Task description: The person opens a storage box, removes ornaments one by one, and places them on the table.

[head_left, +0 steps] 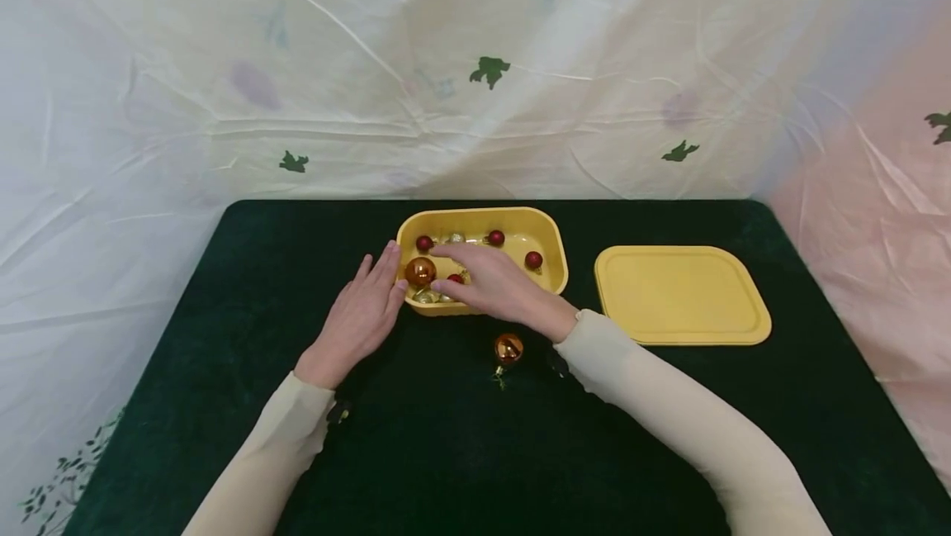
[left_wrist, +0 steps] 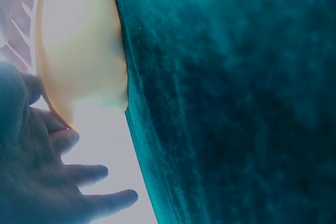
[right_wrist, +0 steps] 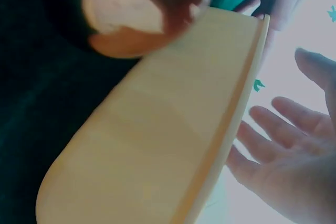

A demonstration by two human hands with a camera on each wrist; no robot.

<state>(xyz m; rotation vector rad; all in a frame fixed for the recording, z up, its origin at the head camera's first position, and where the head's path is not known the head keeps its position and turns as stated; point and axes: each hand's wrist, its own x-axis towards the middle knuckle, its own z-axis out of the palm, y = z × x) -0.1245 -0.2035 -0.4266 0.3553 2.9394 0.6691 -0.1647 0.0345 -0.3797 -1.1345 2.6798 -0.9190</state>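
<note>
A yellow plastic container [head_left: 520,226] holds a large shiny copper-coloured bauble [head_left: 420,271], several small dark red baubles [head_left: 533,260] and some pale gold ones [head_left: 426,296]. At its left rim, my left hand [head_left: 360,313] rests with fingers extended against the edge. My right hand [head_left: 498,284] hovers over the inside, fingers and thumb spread and pointing left, partly covering the contents. In the right wrist view, the right palm [right_wrist: 294,177] holds nothing. Another copper-coloured bauble [head_left: 508,348] lies on the table just in front of the container.
A flat yellow lid [head_left: 679,295] lies right of the container, close to my right sleeve [head_left: 654,404]. Dark green cloth [head_left: 446,453] covers the table. Behind it hangs a pale curtain [head_left: 446,131] with leaf shapes.
</note>
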